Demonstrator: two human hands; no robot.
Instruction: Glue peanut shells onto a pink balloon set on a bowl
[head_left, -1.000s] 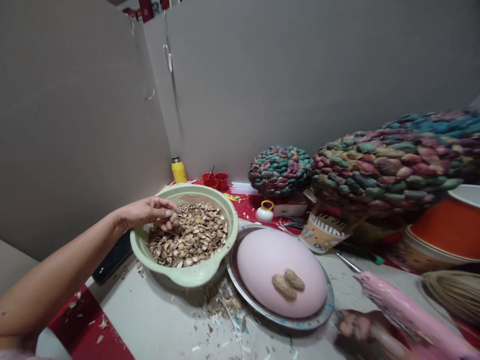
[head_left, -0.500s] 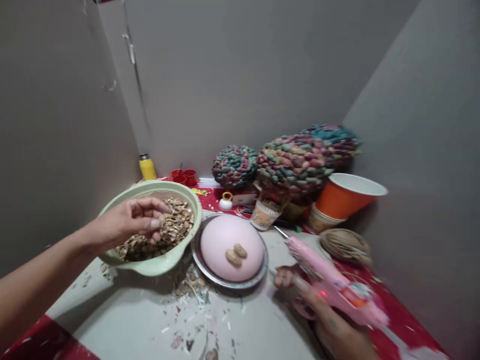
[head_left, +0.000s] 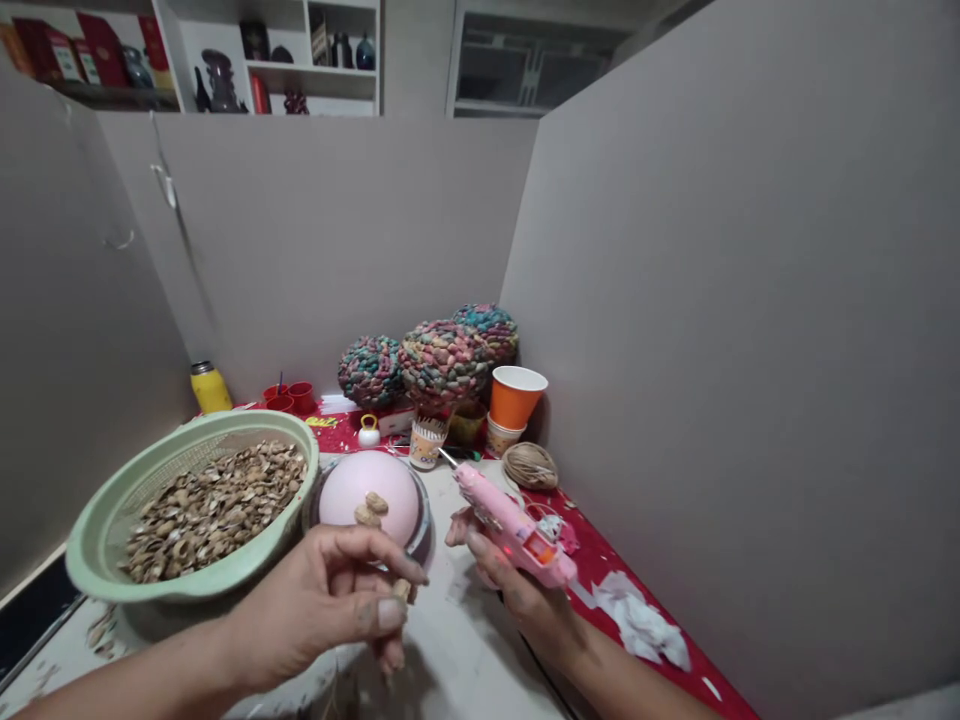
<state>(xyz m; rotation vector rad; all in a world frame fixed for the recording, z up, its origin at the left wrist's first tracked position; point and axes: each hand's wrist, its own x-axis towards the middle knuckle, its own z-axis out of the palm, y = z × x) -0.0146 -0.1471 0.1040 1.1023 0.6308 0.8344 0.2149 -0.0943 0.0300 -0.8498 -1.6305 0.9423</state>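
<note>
My left hand (head_left: 337, 590) pinches a small peanut shell (head_left: 402, 590) between thumb and fingers, in front of the pink dome (head_left: 360, 478). Two peanut shells (head_left: 372, 508) sit on the dome, which rests in a metal dish (head_left: 426, 530). In my right hand (head_left: 510, 590) is a pink glue gun (head_left: 506, 515), its nozzle pointing up and left and a small red light showing. At the left, a green basin (head_left: 86, 560) with a strainer holds many shells (head_left: 217, 500).
Behind stand several colourful shell-covered balls (head_left: 442, 360), a patterned cup (head_left: 427, 445), an orange cup (head_left: 516, 400), red cups (head_left: 301, 396) and a yellow bottle (head_left: 210, 388). Coiled cord (head_left: 529, 466) and crumpled tissue (head_left: 641, 620) lie right. Grey partitions (head_left: 322, 230) surround the table.
My left hand has left the basin and come in front of the dome with a shell. My right hand still holds the glue gun. The view has turned up and right, showing shelves.
</note>
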